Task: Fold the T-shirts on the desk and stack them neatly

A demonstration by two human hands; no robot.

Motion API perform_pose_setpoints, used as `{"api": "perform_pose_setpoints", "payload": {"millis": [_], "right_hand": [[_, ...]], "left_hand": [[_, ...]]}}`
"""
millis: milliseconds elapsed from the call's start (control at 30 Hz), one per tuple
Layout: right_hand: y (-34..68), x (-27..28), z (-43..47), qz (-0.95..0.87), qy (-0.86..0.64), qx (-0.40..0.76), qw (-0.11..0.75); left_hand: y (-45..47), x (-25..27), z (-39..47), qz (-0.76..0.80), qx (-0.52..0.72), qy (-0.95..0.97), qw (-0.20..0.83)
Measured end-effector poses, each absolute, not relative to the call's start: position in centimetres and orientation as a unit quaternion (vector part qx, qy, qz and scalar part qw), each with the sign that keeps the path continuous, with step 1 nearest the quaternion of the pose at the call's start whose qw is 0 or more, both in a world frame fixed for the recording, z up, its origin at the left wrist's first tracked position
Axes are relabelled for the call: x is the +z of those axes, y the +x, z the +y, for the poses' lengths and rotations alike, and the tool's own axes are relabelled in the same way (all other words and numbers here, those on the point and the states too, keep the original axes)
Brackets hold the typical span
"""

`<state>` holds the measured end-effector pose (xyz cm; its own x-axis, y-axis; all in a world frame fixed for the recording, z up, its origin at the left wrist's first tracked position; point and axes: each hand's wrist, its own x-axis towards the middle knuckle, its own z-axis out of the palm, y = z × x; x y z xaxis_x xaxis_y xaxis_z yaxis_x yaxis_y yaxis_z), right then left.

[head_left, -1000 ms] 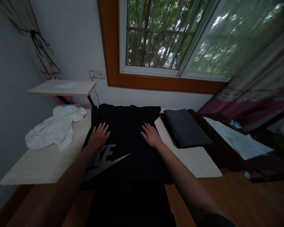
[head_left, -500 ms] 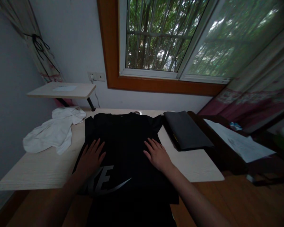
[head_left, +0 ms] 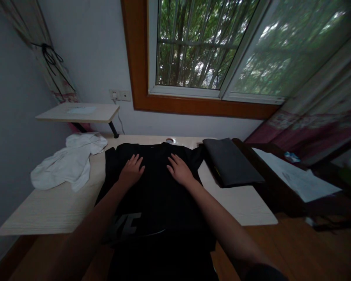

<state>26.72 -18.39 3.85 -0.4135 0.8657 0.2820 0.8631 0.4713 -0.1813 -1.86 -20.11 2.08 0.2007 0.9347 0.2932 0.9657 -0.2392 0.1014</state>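
Note:
A black T-shirt (head_left: 158,187) lies spread on the pale wooden desk (head_left: 52,214), its collar toward the window and its hem hanging over the front edge. Grey lettering and a swoosh show near the hem, partly hidden by my left forearm. My left hand (head_left: 131,170) rests flat on the upper left of the shirt, fingers outstretched. On the upper right of the chest lies my right hand (head_left: 179,169), its fingers also extended and pressing the cloth. Neither hand grips anything.
A crumpled white cloth (head_left: 71,160) lies at the left, in front of a small raised shelf (head_left: 78,112). At the right is a dark grey flat case (head_left: 232,162). Beyond it, white paper (head_left: 295,175) lies on a dark surface. A window (head_left: 199,47) is behind the desk.
Both hands have moved up the shirt toward the collar and closer together. The shirt's upper edge has shifted slightly toward me, and the hem's print has dropped lower over the front edge.

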Motion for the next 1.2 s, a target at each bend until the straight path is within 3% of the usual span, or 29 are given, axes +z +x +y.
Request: {"api": "perform_pose_setpoints", "payload": {"millis": [667, 867, 1200], "right_hand": [[27.6, 2.9, -24.1, -0.839, -0.534, -0.005, 0.102], [25.6, 4.1, -20.4, -0.846, -0.517, 0.006, 0.129], [22.0, 1.5, -15.2, -0.818, -0.56, 0.036, 0.127]], "left_hand": [[-4.5, 1.6, -27.2, -0.663, -0.061, -0.743, 0.069], [-3.6, 2.5, -23.3, -0.673, -0.093, -0.729, 0.083], [-5.4, 0.3, -16.8, -0.709, -0.118, -0.691, 0.078]]}}
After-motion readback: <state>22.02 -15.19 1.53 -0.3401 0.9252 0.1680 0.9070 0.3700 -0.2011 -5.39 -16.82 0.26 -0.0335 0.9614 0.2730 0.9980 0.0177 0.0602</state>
